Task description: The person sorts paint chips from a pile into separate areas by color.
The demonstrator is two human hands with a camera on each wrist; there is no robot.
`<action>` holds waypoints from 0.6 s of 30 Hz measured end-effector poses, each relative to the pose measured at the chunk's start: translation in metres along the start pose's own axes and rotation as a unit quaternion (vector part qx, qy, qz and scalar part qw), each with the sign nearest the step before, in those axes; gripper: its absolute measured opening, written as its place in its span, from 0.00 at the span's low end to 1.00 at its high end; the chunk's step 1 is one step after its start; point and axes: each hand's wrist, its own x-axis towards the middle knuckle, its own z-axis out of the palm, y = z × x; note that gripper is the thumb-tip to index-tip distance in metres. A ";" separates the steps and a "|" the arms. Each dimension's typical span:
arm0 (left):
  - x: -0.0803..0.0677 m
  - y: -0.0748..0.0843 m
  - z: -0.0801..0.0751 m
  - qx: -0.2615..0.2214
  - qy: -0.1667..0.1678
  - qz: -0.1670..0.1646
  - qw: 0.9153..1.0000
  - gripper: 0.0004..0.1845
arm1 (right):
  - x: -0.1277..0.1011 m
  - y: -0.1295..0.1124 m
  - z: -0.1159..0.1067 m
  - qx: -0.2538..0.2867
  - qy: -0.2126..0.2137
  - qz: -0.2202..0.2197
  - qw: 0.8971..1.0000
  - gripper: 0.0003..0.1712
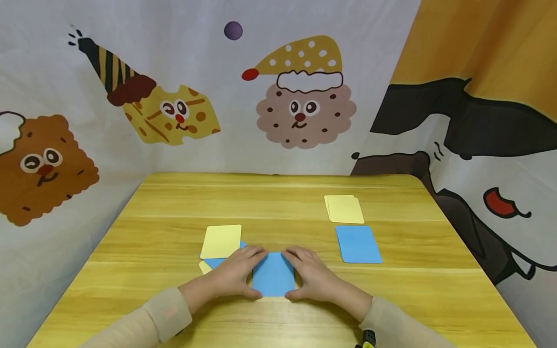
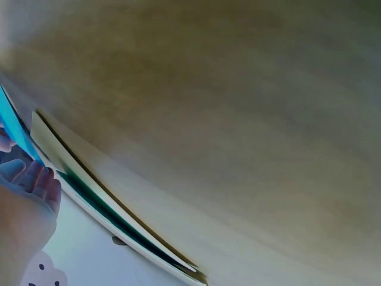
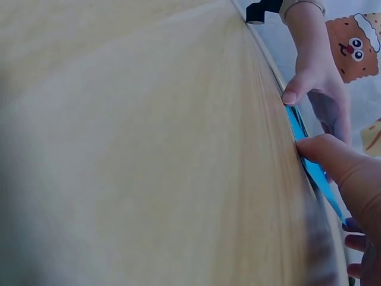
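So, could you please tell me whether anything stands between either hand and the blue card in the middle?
Nothing visible does: the left hand and right hand both touch the blue card, one at each side. The yellow-topped pile of cards lies off to the left, not between them.

Centre square [image 1: 273, 274]: plain blue. Right front stack [image 1: 359, 244]: blue. Right rear stack [image 1: 345, 209]: pale yellow. Left top square [image 1: 222, 240]: pale yellow; blue sheet [image 1: 213, 263] under it, pale yellow corner [image 1: 203, 267] lower. Surface [image 1: 152, 208]: yellow-brown wood grain. Sleeves [image 1: 170, 311]: beige. Wrist device [image 1: 369, 337]: black and yellow. Backdrop [image 1: 187, 29]: white, with prints: brown biscuit [image 1: 56, 193], yellow cheese [image 1: 156, 126] with brown spots, black-and-gold striped hat [image 1: 109, 67], pinkish biscuit [image 1: 311, 133] with dark spots, mustard cap [image 1: 322, 65] with white dots, purple dot [image 1: 233, 30].
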 end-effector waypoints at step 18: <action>0.002 0.004 0.002 -0.001 0.000 -0.007 1.000 0.60 | -0.001 0.000 0.000 0.009 -0.027 0.010 1.000 0.65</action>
